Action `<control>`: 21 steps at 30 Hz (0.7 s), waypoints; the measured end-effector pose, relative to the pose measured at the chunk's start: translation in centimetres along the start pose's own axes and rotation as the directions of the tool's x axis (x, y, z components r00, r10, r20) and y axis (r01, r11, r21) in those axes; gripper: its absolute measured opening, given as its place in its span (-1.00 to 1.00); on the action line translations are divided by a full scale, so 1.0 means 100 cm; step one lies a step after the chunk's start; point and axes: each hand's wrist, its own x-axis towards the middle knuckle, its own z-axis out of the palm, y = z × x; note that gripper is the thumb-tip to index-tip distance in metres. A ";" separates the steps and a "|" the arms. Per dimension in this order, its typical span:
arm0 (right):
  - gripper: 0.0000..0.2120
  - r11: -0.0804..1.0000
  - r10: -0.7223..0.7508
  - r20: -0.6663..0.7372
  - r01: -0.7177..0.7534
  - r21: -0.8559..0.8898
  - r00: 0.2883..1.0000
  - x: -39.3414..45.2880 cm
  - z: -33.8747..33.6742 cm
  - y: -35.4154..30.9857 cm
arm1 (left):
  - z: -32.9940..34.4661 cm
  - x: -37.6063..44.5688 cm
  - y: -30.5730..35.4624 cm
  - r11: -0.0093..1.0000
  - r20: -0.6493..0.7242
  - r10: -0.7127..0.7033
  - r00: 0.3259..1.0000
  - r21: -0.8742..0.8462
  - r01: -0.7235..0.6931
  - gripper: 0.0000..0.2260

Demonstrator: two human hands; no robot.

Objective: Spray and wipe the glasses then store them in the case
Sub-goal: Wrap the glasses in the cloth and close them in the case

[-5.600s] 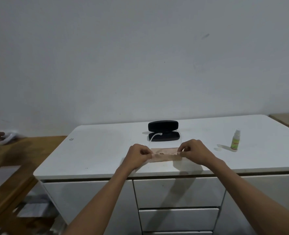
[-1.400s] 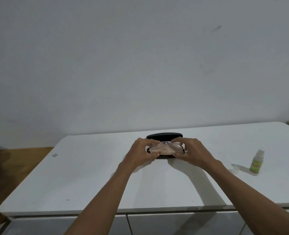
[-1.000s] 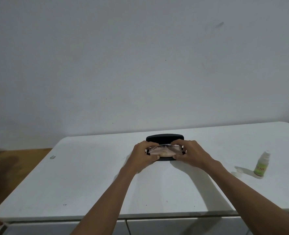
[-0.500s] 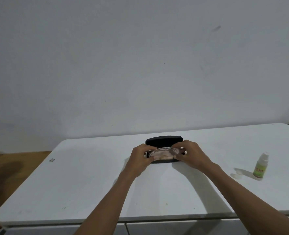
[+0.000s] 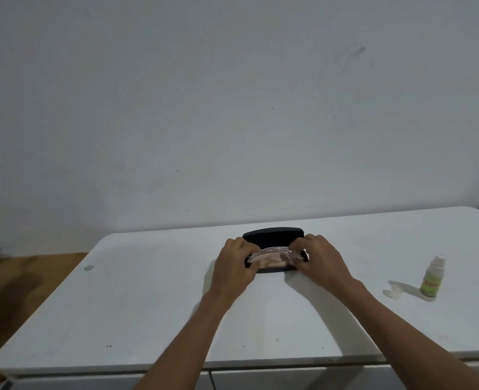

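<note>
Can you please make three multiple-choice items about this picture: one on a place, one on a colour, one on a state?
1. Where does the bottle stand?
A. right of the case
B. left of the case
C. inside the case

2. What colour is the case?
A. white
B. black
C. red

3. What state is the case in?
A. shut
B. open
C. upside down

Key: 1 A, the bottle stands near the table's right edge. 2 B, lid and base are black. 3 B, the lid is raised while the left hand and right hand hold the glasses at its base.
</note>
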 end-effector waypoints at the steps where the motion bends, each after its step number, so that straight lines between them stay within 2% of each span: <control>1: -0.91 1.000 -0.014 0.009 0.015 -0.024 1.000 -0.003 -0.001 -0.001 | -0.001 -0.002 0.001 0.998 0.029 0.043 0.999 0.036 -0.044 -0.83; 4: -0.91 0.990 -0.043 0.076 0.053 -0.130 0.996 -0.013 -0.001 -0.003 | 0.000 -0.008 0.003 0.990 0.151 0.065 0.986 0.113 -0.082 -0.85; 6: -0.84 0.978 -0.048 0.078 0.063 -0.197 0.996 -0.018 0.002 -0.004 | 0.002 -0.011 0.004 0.989 0.170 0.042 0.984 0.131 -0.065 -0.84; 9: -0.83 0.965 -0.066 -0.022 0.059 -0.256 0.998 -0.020 0.008 0.001 | 0.005 -0.012 0.003 0.991 0.163 0.007 0.987 0.128 -0.028 -0.81; 13: -0.84 0.933 -0.094 -0.060 0.067 -0.353 0.994 -0.020 0.014 0.004 | 0.007 -0.011 0.001 0.987 0.128 0.001 0.992 0.160 -0.022 -0.82; 21: -0.81 0.895 -0.085 -0.126 0.020 -0.446 0.988 -0.034 0.020 -0.007 | 0.010 -0.014 -0.002 0.964 0.061 0.094 0.994 0.243 -0.106 -0.93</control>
